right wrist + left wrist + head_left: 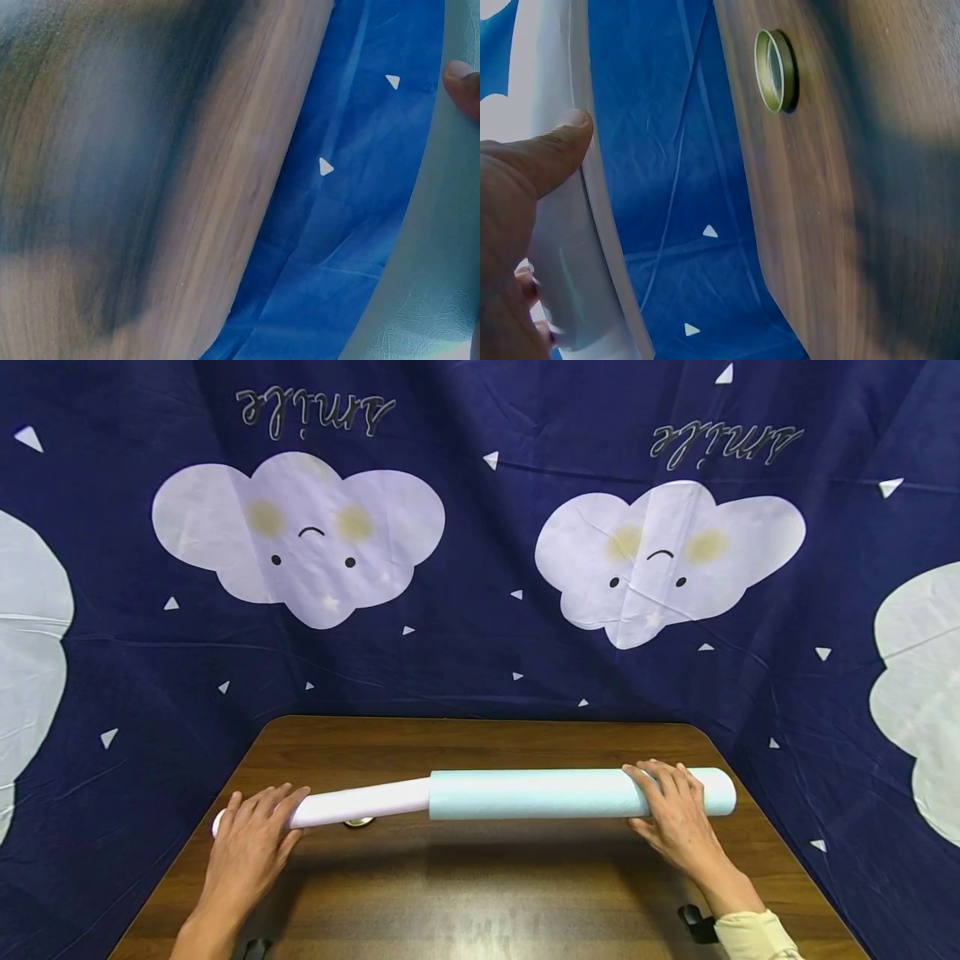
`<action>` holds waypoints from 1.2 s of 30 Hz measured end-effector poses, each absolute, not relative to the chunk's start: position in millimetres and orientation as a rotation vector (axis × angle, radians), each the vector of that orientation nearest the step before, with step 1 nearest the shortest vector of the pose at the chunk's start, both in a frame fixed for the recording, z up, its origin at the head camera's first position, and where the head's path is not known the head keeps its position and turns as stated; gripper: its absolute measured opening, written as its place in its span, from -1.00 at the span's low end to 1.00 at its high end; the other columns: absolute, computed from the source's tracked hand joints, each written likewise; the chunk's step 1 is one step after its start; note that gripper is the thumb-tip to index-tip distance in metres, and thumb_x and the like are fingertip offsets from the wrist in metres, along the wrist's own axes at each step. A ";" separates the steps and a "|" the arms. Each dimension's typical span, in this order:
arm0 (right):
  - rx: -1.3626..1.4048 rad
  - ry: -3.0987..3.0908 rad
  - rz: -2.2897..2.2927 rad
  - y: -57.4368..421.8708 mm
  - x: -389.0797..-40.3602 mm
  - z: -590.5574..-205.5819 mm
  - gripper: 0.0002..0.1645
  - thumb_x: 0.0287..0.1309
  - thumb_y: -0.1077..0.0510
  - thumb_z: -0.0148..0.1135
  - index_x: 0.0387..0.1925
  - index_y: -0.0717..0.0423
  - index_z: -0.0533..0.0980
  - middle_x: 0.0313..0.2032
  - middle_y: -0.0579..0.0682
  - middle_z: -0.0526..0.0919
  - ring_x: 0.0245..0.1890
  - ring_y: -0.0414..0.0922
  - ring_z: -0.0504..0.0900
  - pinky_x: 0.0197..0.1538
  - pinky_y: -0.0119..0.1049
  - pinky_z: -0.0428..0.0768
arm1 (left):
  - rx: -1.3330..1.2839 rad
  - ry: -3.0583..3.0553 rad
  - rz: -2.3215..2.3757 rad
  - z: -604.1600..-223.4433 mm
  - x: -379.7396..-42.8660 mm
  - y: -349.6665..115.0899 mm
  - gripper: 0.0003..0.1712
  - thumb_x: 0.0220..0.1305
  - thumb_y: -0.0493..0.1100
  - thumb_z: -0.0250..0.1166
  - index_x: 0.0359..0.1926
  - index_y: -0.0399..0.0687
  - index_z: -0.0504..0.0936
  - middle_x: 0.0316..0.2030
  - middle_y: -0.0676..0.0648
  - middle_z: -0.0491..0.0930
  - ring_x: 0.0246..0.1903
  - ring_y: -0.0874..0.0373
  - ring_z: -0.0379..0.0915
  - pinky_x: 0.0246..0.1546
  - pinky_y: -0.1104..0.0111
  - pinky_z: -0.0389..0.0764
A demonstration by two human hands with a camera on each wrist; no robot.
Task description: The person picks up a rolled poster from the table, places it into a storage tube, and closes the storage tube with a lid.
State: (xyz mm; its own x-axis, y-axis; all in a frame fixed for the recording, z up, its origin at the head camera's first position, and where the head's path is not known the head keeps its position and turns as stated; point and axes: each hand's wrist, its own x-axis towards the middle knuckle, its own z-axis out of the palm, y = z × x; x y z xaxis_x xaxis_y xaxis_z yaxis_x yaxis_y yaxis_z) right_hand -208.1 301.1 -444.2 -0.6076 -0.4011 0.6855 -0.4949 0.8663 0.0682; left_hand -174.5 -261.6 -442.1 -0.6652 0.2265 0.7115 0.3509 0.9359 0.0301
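Observation:
A slim white roll point(360, 804) and a thicker pale blue roll point(525, 793) lie end to end above the table. The white one's right end runs into the blue one's left mouth; how deep is hidden. My left hand point(251, 839) grips the white roll near its outer end, thumb underneath. A long lapped edge shows along this white roll point(555, 45) in the left wrist view. Toward its right end, the blue roll is held by my right hand point(675, 814), fingers over the top. Only fingertips of that right hand point(463, 86) appear in the right wrist view.
Below the rolls stands a brown wooden table point(487, 877). A gold-rimmed ring point(776, 71) sits on it, partly covered by the white roll in the head view. Black fittings point(697, 924) are near the front sides. A dark blue cloud-print curtain point(480, 543) surrounds the table.

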 end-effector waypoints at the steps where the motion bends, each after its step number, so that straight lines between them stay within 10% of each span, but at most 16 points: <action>1: 0.643 -2.300 0.164 300.8 -208.2 -444.2 0.09 -0.64 0.12 0.66 0.17 0.08 0.43 0.07 0.18 0.49 0.13 0.19 0.38 0.19 0.22 0.18 | -0.409 -2.323 -0.211 -442.2 -175.3 -260.4 -0.32 -0.26 -0.14 0.42 0.05 -0.02 0.53 -0.05 -0.26 0.59 -0.06 -0.25 0.46 0.13 -0.21 0.23; 36: 0.646 -2.298 0.167 297.2 -206.3 -444.8 0.08 -0.62 0.13 0.65 0.17 0.08 0.42 0.08 0.19 0.48 0.14 0.18 0.36 0.20 0.21 0.17 | -0.473 -2.317 -0.219 -446.0 -188.4 -231.2 -0.30 -0.28 -0.18 0.49 0.05 0.00 0.55 -0.13 -0.19 0.61 -0.12 -0.19 0.50 0.07 -0.14 0.32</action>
State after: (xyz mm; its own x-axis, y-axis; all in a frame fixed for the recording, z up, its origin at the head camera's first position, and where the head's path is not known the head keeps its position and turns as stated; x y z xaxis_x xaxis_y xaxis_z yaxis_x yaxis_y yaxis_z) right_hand -206.3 297.2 -444.8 -0.6061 -0.4019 0.6864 -0.4970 0.8651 0.0677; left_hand -188.4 -231.2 -446.0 -0.6516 0.2706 0.7086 0.3984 0.9171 0.0162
